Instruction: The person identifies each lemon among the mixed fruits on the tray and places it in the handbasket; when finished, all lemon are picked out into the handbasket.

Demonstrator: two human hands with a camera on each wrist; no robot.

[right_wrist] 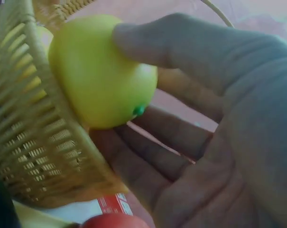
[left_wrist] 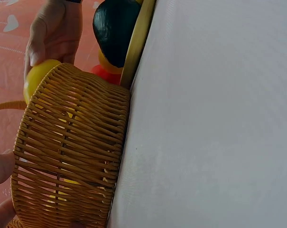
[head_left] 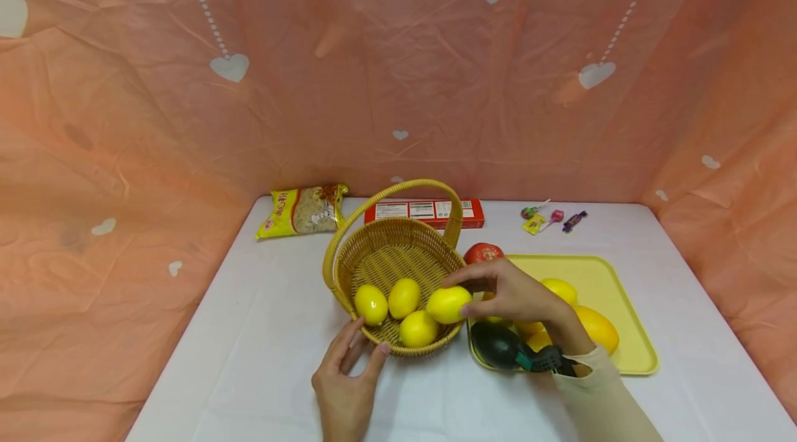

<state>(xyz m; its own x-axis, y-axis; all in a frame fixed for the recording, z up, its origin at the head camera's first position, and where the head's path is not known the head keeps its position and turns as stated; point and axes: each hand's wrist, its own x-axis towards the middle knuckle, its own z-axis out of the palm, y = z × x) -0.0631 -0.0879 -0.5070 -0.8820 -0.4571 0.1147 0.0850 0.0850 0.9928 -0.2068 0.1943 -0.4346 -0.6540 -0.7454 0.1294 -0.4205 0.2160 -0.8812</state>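
A lemon (head_left: 449, 304) is pinched between the thumb and fingers of my right hand (head_left: 507, 290) at the right rim of the wicker basket (head_left: 398, 229). The right wrist view shows the green tip of this lemon (right_wrist: 103, 71), which overlaps the basket's rim. Inside the basket lie three more lemons, the left one (head_left: 371, 304), the middle one (head_left: 404, 298) and the front one (head_left: 418, 328). My left hand (head_left: 347, 376) grips the basket's near rim, thumb and fingertips spread along it. Only some of its fingers (left_wrist: 1, 170) appear in the left wrist view.
A yellow tray (head_left: 623, 304) at right holds a dark green avocado-like fruit (head_left: 495, 344), a mango-like fruit (head_left: 596, 329) and other yellow fruit. Beside it sits a red fruit (head_left: 483, 252). Behind are a yellow food bag (head_left: 305, 210), a red box (head_left: 472, 214) and several candies (head_left: 551, 219).
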